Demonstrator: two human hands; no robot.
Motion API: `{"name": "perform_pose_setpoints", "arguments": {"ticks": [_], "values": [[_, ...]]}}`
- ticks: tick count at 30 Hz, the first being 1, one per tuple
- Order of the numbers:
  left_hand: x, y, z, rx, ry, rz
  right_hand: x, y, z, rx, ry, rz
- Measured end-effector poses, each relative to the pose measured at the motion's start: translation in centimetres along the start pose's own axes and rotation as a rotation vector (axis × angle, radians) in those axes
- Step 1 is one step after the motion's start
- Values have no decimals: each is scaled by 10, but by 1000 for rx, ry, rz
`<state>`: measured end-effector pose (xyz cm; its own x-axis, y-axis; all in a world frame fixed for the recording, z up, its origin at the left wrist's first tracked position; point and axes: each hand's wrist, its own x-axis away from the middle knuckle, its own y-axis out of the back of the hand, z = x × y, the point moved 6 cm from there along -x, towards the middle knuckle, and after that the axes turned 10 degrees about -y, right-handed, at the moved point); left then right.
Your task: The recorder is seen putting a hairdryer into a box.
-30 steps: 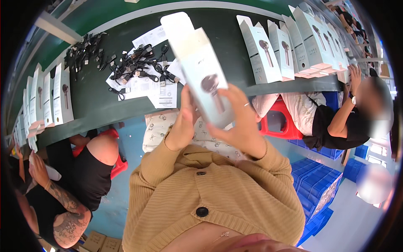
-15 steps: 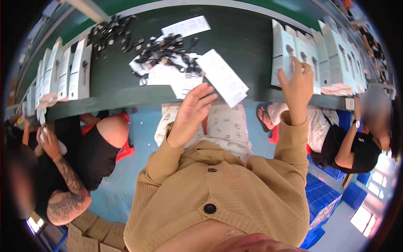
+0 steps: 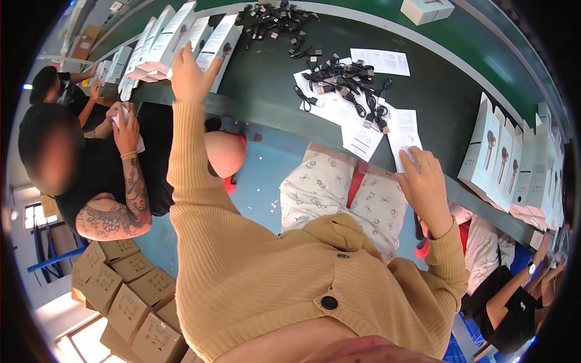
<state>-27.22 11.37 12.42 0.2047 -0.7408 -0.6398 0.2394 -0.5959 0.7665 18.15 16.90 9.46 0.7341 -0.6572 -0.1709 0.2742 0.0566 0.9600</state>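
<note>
My left hand (image 3: pixel 192 75) is raised at the row of white boxes on the left. Its thumb and fingers are spread at the near end of the closest white box (image 3: pixel 219 43); whether they touch it I cannot tell. My right hand (image 3: pixel 425 184) is by the table's front edge, fingers apart and curved, fingertips at the lower end of a white printed sheet (image 3: pixel 404 128). Between the hands, a pile of short black USB cables (image 3: pixel 346 78) lies on several printed sheets (image 3: pixel 362 140).
More black cables (image 3: pixel 275 24) lie farther back on the dark green table (image 3: pixel 266 91). White boxes (image 3: pixel 502 160) stand in rows on the right. A white box (image 3: pixel 427 9) is on the back ledge. People sit on both sides; brown cartons (image 3: pixel 130 311) are stacked behind left.
My view has swung to the left. My right hand has left the right-hand boxes for the sheet, while my left hand has gone from the table's front to the left-hand boxes.
</note>
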Motion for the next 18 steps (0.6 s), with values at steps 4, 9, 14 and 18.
{"name": "perform_pose_setpoints", "arguments": {"ticks": [4,9,14,18], "values": [[2,-44,40,98,150,356,1,7,-8,-188,-80,-71],[8,-24,15,393,125,152,-2,1,-19,-390,-267,-38],[53,32,-63,1366,350,59,-3,-7,-26,-462,-373,-27],[114,33,-144,1787,331,318,-3,-11,-40,-549,-451,-123]]}}
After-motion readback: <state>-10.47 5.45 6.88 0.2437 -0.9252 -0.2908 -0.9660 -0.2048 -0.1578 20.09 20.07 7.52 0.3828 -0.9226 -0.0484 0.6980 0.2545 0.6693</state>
